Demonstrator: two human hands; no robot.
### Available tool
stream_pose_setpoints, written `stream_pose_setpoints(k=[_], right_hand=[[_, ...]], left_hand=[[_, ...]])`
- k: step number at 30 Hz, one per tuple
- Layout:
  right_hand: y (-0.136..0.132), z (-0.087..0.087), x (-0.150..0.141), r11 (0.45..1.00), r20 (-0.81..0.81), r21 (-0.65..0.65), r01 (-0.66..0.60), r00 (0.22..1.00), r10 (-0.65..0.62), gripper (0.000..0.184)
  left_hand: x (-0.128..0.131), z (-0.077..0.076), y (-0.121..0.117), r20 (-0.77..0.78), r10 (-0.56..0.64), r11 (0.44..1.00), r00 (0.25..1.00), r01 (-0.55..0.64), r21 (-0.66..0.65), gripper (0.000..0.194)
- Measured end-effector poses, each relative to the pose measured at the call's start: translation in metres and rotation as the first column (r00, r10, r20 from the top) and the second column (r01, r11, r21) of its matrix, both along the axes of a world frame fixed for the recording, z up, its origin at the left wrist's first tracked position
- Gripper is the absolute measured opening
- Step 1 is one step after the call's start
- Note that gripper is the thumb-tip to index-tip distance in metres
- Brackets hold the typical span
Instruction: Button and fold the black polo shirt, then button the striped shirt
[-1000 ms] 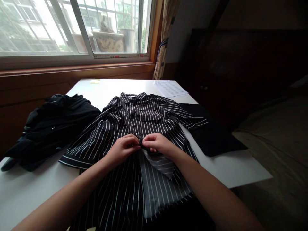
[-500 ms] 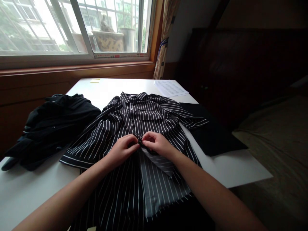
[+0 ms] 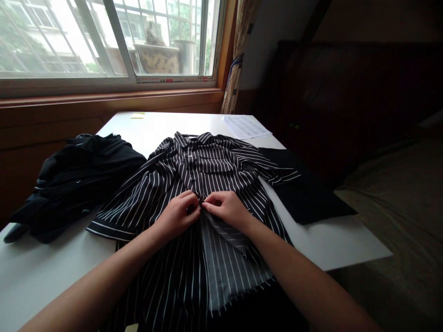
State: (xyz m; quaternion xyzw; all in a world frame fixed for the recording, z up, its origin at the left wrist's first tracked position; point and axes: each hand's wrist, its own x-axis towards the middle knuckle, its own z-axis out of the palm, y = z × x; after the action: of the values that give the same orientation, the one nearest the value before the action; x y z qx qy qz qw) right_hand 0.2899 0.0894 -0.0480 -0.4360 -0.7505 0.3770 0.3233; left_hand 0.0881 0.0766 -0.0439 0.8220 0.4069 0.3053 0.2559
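Striped shirt: black with white lines, the shirt (image 3: 216,180) lies face up mid-desk, collar toward the far edge, lower part running toward the near edge.
Left hand: thumb and finger of the left hand (image 3: 178,212) pinch the shirt's front opening.
Right hand: the right hand (image 3: 226,210) pinches the same spot, fingertips nearly meeting the other's; whatever lies between them is too small to tell.
Risk: a loosened pinch could let the slippery-looking cloth slide free; the turned-back flap (image 3: 228,263), paler side up, could bunch or twist.
Desk edges: a dark garment (image 3: 86,175) crowds the left edge of the desk (image 3: 346,246); black cloth (image 3: 308,193) reaches the right edge.
Room to move: white surface shows toward the near-right corner and along the far edge, where papers (image 3: 245,127) sit by the far-right corner.
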Motion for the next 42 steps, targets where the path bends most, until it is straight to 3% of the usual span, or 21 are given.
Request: stream_pose_setpoints(k=[9, 23, 31, 36, 42], right_hand=[[0.002, 0.0, 0.003, 0.985, -0.074, -0.17, -0.005, 0.997, -0.007, 0.023], [0.003, -0.005, 0.001, 0.988, -0.142, -0.153, 0.022, 0.989, -0.044, 0.025], [-0.002, -0.004, -0.005, 0.992, -0.092, -0.075, 0.101, 0.99, -0.107, 0.021], [0.001, -0.005, -0.005, 0.984, -0.146, -0.159, 0.079, 0.984, -0.102, 0.019], [0.003, -0.006, -0.006, 0.963, -0.154, -0.26, 0.074, 0.981, -0.117, 0.02]], left_hand=[[0.0, 0.002, 0.0, -0.01, 0.009, 1.0, 1.0, -0.008, 0.025, 0.011], [-0.002, -0.007, 0.002, 0.098, 0.123, 0.992, 0.988, -0.126, 0.019, 0.012], [-0.002, -0.005, 0.003, 0.163, 0.17, 0.966, 0.972, -0.132, -0.223, 0.015], [-0.001, -0.001, 0.003, 0.216, 0.19, 0.938, 0.958, -0.111, -0.329, 0.016], [-0.002, -0.004, 0.004, 0.235, 0.193, 0.926, 0.953, -0.097, -0.366, 0.017]])
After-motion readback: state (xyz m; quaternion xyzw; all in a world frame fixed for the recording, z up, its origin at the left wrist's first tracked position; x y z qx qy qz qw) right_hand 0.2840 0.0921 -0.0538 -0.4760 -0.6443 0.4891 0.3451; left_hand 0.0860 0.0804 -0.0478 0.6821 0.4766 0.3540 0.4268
